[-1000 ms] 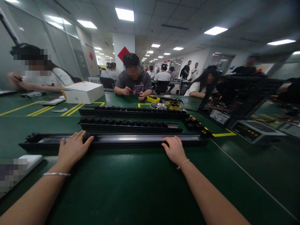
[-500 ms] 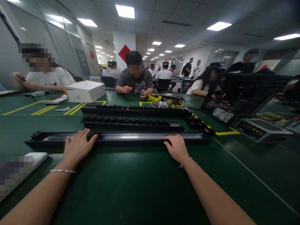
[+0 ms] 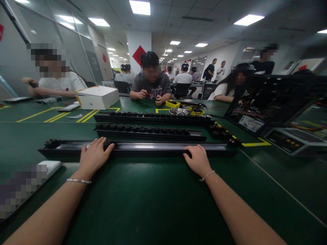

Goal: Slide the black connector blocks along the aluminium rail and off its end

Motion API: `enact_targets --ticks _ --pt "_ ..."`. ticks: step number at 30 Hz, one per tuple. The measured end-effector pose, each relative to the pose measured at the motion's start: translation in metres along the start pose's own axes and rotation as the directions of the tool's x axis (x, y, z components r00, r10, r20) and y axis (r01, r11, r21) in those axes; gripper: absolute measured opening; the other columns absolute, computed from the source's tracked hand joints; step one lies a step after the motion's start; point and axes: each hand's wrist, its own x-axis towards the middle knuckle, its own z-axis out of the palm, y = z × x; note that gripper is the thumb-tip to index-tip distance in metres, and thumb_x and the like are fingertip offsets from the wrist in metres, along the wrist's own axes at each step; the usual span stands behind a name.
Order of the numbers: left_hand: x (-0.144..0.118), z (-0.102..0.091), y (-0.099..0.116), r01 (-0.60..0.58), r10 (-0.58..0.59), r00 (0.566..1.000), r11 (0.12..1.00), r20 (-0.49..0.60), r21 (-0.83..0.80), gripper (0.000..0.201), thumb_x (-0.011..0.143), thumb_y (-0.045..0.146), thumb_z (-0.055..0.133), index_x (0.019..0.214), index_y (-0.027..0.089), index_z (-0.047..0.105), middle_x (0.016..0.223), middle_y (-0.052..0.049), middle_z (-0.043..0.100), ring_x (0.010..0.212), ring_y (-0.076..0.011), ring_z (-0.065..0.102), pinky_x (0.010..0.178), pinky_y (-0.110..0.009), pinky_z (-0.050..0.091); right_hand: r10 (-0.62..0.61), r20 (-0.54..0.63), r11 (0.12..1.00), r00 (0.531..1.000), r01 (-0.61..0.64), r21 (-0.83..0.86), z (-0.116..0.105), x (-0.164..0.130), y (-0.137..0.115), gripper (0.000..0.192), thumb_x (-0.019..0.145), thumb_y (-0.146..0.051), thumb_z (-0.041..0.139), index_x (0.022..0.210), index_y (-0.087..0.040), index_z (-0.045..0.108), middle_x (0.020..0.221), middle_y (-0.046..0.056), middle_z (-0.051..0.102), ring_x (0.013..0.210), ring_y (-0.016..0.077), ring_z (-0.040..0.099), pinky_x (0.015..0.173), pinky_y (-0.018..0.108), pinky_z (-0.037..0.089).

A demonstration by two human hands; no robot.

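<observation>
The person is resting both hands on the nearest long black metal rail (image 3: 148,148), which is lying crosswise on the green work mat (image 3: 153,200). The left hand (image 3: 94,157) is lying flat over the rail with fingers (image 3: 103,144) spread, its tips touching a small black knob (image 3: 107,143) in the channel; the right hand (image 3: 198,159) is curling loosely over the near edge, gripping nothing tightly. Beyond the fingertips, two more black rails lined with knobs (image 3: 150,130) are lying parallel.

Pressing unevenly could be skewing the rail, and the loose knobs by the left fingertips may be rolling out of the channel. A push forward could be knocking it into the next rail.

No writing is readable; the white cardboard box (image 3: 97,97) far beyond the left fingers is showing no legible label.
</observation>
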Motion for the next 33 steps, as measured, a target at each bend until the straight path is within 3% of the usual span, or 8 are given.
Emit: enact_targets --ticks 11,33 --pt "-0.001 0.001 0.009 -0.041 0.042 0.999 0.999 0.027 -0.029 0.07 0.087 0.054 0.023 0.14 0.012 0.038 0.146 -0.011 0.038 0.138 -0.0291 0.027 0.11 -0.053 0.018 0.01 0.023 1.0 1.0 -0.011 0.021 -0.001 0.0 0.0 0.018 0.082 -0.029 0.047 0.091 -0.021 0.061 0.097 0.005 0.068 0.098 0.0204 0.058 0.104 0.046 0.025" --pt "-0.012 0.001 0.029 -0.177 0.178 0.983 0.984 -0.038 0.036 0.066 0.091 0.051 0.022 0.137 0.008 0.042 0.144 -0.012 0.041 0.135 -0.028 0.033 0.108 -0.049 0.026 -0.019 -0.008 1.0 1.0 0.018 -0.017 0.002 0.0 0.002 0.018 0.083 -0.029 0.047 0.089 -0.021 0.062 0.094 0.005 0.068 0.094 0.0205 0.058 0.101 0.045 0.028"
